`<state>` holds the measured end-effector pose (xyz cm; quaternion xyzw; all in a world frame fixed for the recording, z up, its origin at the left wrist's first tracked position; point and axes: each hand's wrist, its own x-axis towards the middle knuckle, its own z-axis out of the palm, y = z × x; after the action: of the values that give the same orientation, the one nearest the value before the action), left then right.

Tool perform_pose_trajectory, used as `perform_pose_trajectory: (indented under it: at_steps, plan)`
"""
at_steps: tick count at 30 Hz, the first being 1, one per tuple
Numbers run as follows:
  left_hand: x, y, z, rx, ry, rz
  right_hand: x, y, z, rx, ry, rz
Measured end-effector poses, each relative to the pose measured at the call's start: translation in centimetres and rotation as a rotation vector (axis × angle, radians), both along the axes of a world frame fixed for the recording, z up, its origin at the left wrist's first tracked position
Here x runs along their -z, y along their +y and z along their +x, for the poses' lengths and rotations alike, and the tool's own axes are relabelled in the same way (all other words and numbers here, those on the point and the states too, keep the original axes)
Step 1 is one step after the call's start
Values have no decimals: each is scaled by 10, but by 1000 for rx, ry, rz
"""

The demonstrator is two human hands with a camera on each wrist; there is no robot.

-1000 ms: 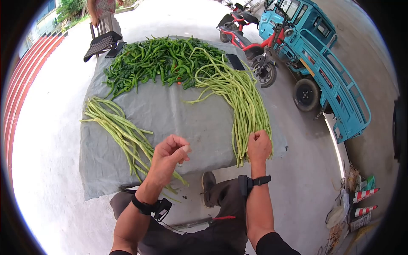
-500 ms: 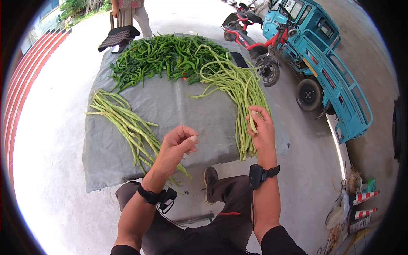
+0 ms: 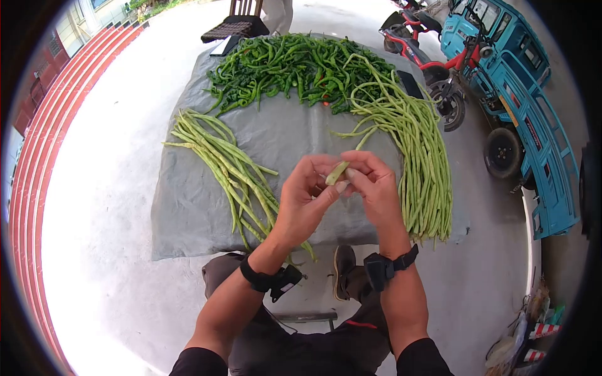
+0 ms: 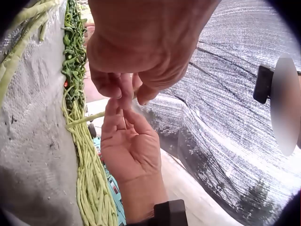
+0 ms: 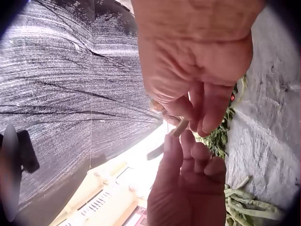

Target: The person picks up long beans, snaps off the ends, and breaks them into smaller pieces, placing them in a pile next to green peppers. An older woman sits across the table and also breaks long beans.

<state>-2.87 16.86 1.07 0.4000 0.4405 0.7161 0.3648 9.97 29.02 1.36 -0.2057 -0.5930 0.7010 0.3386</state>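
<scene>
Both hands meet above the middle of the grey sheet (image 3: pixel 301 128). The right hand (image 3: pixel 377 191) pinches a pale green long bean (image 3: pixel 337 173) between thumb and fingers. Against the bean's end lie the curled fingers and thumb of the left hand (image 3: pixel 306 195), which pinch it too. In the right wrist view the bean piece (image 5: pixel 180 127) shows between the fingertips of both hands. A bundle of long beans (image 3: pixel 426 169) lies to the right of the hands, and a smaller bunch (image 3: pixel 229 166) lies to the left.
A heap of green peppers (image 3: pixel 295 69) spans the sheet's far side. A dark phone (image 3: pixel 410 84) lies at the far right, near the bean bundle. Beyond stand a chair (image 3: pixel 235 26), a red scooter (image 3: pixel 433 59) and a blue three-wheeled cart (image 3: pixel 533 125). A person's legs show behind the table.
The right hand has come from the right bean bundle to the left hand with a bean. Both hands now touch at the bean. The head view has shifted, so the table appears further right.
</scene>
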Motion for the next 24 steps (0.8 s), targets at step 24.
perform_pose_trajectory:
  at_steps: [24]
  plan:
    - [8, -2, -11, -219, -10, 25, 4, -22, -3, 292, -220, 949]
